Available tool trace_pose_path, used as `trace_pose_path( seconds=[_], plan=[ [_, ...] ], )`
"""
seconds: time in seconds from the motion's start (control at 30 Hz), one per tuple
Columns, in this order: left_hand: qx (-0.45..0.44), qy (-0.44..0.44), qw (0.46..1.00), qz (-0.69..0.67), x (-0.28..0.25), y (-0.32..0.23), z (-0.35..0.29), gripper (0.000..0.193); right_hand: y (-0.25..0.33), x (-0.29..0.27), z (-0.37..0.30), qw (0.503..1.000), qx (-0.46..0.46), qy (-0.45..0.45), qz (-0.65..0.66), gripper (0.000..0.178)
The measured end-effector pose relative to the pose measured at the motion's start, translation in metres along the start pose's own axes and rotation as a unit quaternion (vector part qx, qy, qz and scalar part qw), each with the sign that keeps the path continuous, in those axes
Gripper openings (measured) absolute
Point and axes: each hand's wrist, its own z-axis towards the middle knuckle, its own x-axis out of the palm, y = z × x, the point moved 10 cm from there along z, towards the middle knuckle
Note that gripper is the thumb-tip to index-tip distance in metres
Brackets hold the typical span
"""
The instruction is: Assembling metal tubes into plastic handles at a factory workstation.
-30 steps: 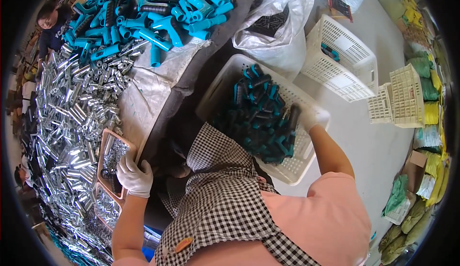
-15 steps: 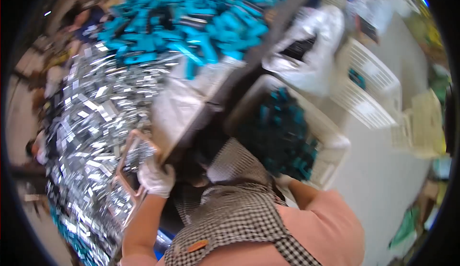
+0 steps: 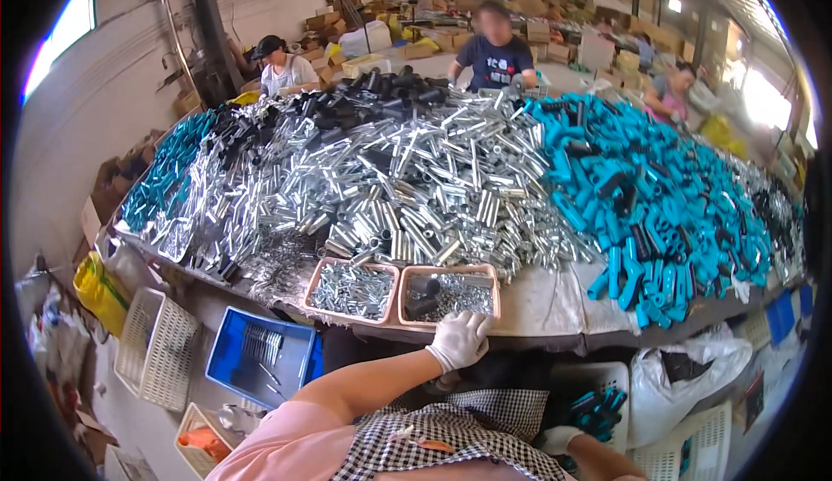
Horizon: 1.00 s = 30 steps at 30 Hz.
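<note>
My left hand [image 3: 461, 341], in a white glove, rests at the table's front edge, its fingers stretched over the near rim of a pink tray [image 3: 492, 301]. That tray holds small metal pieces and a few black cylinders. Beside it on the left sits a second pink tray [image 3: 308, 297] filled with small silvery parts. Low on the right, my right hand [image 3: 559, 440], gloved too, is at a pale plastic basket [image 3: 617, 379] of teal and black handle-like parts [image 3: 598, 410]. Its fingers are mostly out of sight, so any hold is hidden.
Heaps of silvery metal tubes [image 3: 416, 195], black parts [image 3: 373, 91] and teal parts [image 3: 659, 195] cover the table. Below its edge stand a blue bin [image 3: 227, 342], a white basket [image 3: 156, 342] and a white sack [image 3: 646, 394]. Several people work across the table.
The view has swung from the floor baskets on the right up to the whole table. My left hand stays beside the pink tray, and my right hand remains down at the basket.
</note>
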Motion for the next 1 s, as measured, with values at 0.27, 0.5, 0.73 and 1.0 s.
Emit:
trace_pose_path(
  seconds=[0.27, 0.5, 0.73, 1.0],
  plan=[
    [0.072, -0.119, 0.969, -0.204, -0.037, 0.01, -0.037, 0.05, 0.126, -0.237, -0.154, 0.926, -0.078, -0.341, -0.144, 0.049],
    [-0.037, -0.085, 0.969, -0.228, 0.006, 0.049, -0.122, 0.04, 0.261, -0.21, -0.065, 0.845, -0.193, -0.46, 0.194, 0.038],
    [-0.178, 0.265, 0.826, -0.465, 0.122, 0.065, -0.204, 0.041, 0.258, -0.217, -0.047, 0.875, -0.164, -0.425, 0.162, 0.039],
    [-0.049, 0.41, 0.758, -0.505, 0.149, 0.05, -0.186, 0.04, 0.225, -0.13, 0.056, 0.934, -0.332, -0.07, 0.116, 0.035]
  ],
)
